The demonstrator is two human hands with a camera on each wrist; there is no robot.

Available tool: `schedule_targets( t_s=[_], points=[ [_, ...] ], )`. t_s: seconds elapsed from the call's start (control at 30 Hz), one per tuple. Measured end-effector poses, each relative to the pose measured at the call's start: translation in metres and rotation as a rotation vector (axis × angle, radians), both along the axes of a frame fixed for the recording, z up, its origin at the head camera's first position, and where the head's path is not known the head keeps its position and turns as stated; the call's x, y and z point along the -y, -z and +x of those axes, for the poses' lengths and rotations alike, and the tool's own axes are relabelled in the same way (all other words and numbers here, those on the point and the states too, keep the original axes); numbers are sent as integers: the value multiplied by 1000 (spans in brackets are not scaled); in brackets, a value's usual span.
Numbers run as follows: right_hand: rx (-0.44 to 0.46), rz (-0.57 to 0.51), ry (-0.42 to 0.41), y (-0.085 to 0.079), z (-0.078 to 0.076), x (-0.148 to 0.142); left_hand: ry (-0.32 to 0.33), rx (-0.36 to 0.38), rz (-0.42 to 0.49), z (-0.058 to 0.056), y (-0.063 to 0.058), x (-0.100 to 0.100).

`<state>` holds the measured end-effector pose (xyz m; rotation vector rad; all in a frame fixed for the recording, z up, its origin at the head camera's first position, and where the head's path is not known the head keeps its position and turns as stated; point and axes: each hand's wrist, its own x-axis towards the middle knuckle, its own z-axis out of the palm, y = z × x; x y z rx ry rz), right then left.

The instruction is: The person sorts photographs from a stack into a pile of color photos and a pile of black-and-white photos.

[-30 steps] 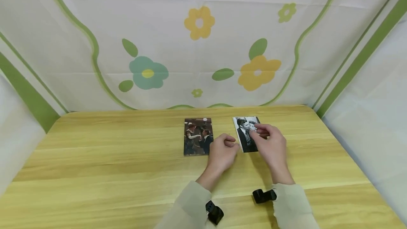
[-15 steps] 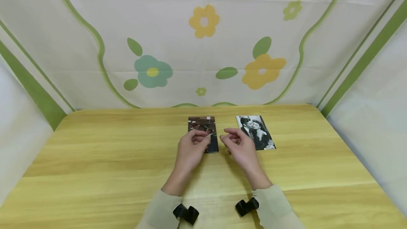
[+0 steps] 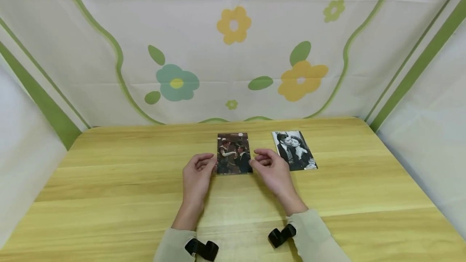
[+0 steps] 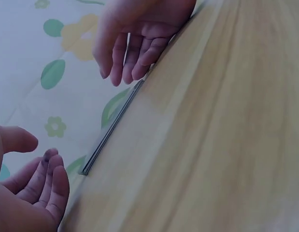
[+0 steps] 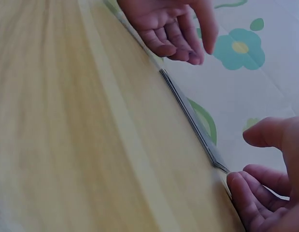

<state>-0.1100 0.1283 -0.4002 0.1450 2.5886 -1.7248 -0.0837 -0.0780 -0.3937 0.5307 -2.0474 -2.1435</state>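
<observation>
**Dark picture (image 3: 234,153) flanked from both sides**

Lies flat on the wood-grain table (image 3: 127,185), near the far edge, with a layered rim in the wrist views, so apparently more than one sheet thick. Just beside its left edge, the left hand (image 3: 194,179), with loosely bent fingers, clasping nothing. By its right edge, the right hand (image 3: 274,173), likewise relaxed and grasping nothing; cannot tell about fingertip contact there. Placed opposite each other, probably to reach both long edges at once while leaving the image uncovered. Farther right, slightly slanted and well apart from the dark picture, the black-and-white picture (image 3: 298,148), partly behind the right hand. Beyond the table, a flowered cloth (image 3: 204,51).

Compared with half a second ago: no longer hidden in part by the left hand, now shifted out to the left. On the right, hardly any change.
</observation>
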Motion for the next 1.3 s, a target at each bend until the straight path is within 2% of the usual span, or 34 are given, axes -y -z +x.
schedule_targets(
  t_s=[0.2, 0.47, 0.67, 0.87, 1.1, 1.3],
  points=[
    [-9, 18, -8, 3, -1, 0, 5, 20, -130, 0, 5, 1],
    [2, 57, -39, 2, 0, 3, 73, 40, -283, -2, 6, -1],
    [-19, 128, -51, 3, -1, 8, 160, 30, -388, -5, 5, -4],
    [-44, 212, -72, 3, -1, 10, 196, 28, -448, -6, 8, -8],
    [-75, 280, -68, 2, -2, 6, 222, 21, -458, -10, 5, -13],
    [-71, 295, -90, 2, 0, 9, 207, 33, -482, -8, 5, -14]
  ],
)
